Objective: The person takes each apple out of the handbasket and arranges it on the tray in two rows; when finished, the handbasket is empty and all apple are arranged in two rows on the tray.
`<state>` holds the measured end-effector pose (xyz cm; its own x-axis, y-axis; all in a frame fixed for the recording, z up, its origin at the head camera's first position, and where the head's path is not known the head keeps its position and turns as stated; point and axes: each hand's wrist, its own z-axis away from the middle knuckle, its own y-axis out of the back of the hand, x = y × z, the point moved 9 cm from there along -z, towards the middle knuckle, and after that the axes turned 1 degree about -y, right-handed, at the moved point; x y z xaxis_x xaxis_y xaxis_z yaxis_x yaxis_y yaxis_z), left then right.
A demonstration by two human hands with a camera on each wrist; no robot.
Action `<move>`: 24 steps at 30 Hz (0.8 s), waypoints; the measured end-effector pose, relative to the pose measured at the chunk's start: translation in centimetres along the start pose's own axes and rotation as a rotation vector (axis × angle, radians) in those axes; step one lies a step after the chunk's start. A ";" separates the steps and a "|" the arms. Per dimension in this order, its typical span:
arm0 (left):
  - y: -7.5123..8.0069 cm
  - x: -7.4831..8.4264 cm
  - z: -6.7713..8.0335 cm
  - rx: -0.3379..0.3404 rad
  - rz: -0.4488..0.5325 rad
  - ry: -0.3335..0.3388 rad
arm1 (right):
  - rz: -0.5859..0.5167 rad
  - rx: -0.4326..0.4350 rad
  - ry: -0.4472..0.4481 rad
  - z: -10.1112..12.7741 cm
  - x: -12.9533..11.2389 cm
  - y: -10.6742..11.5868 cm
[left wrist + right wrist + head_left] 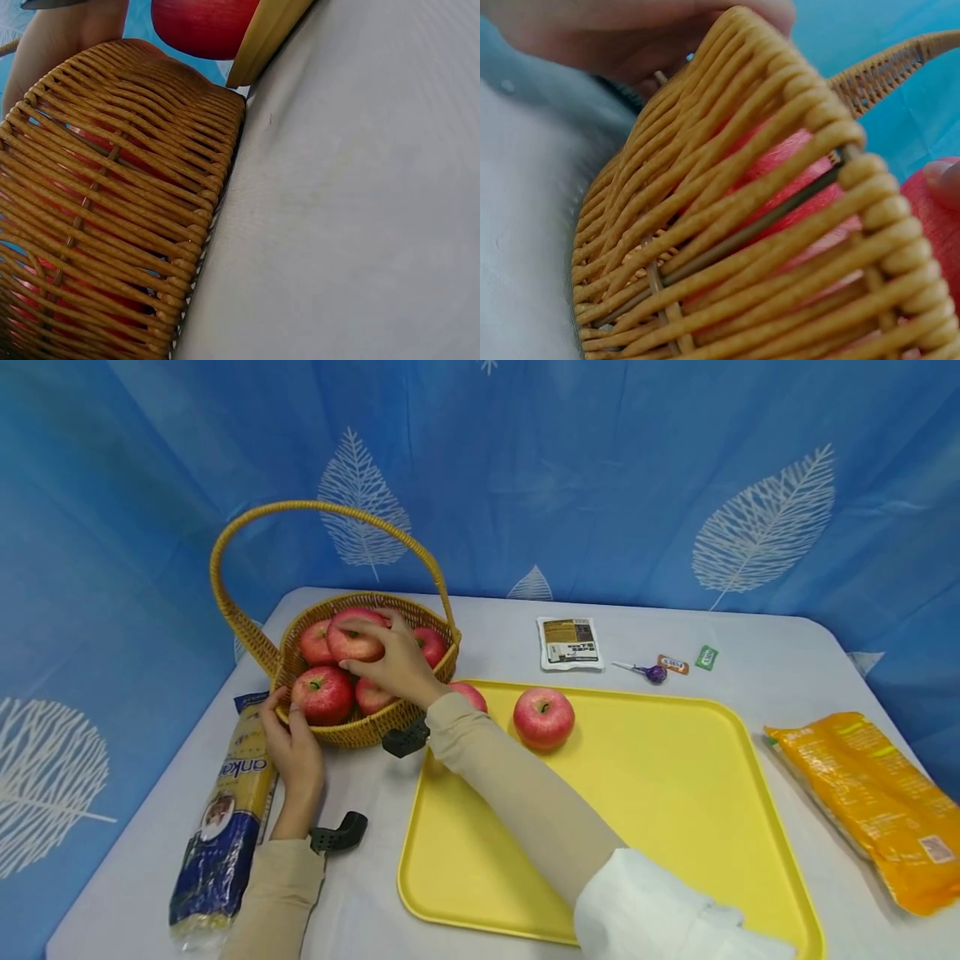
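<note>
In the head view, a wicker basket (375, 731) with a tall arched handle holds several red apples. My right hand (401, 660) reaches over its near rim and grips an apple (352, 643) on top of the pile. At the basket's near left side, my left hand (296, 756) holds the rim beside another apple (322, 695). Close up, the right wrist view shows the woven wall (727, 225) with red apples behind the gaps, and the left hand (645, 45) against the rim. Two apples lie on the yellow tray (645, 777): one whole (543, 718), one partly hidden by my right forearm (468, 695).
A long blue-and-gold packet (225, 818) lies left of my left arm. Behind the tray are a white-edged sachet (570, 643), a lollipop (654, 674) and two small wrapped pieces, orange (672, 664) and green (707, 657). An orange bag (873, 802) lies at the right.
</note>
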<state>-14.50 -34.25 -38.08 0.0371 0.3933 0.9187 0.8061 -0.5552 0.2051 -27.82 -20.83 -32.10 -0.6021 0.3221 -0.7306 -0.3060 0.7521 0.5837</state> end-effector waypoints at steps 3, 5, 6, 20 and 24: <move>0.0 0.1 0.1 -0.004 0.000 0.000 | -0.081 0.017 -0.057 0.3 0.4 0.4; 0.0 0.2 0.2 -0.004 0.001 0.000 | -0.109 0.027 -0.084 0.5 0.5 0.6; 0.1 0.3 0.2 -0.005 0.003 -0.002 | -0.119 0.032 -0.093 0.6 0.5 0.6; 0.2 -0.4 0.1 0.012 0.007 0.012 | -0.242 0.035 -0.120 2.0 0.6 1.0; 0.1 -0.3 0.0 0.011 0.010 0.008 | -0.242 0.026 -0.118 2.5 0.4 1.2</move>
<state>-14.41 -34.40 -38.36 0.0405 0.3816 0.9235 0.8123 -0.5508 0.1919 -26.62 -18.38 -32.59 -0.4233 0.1943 -0.8849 -0.4105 0.8296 0.3785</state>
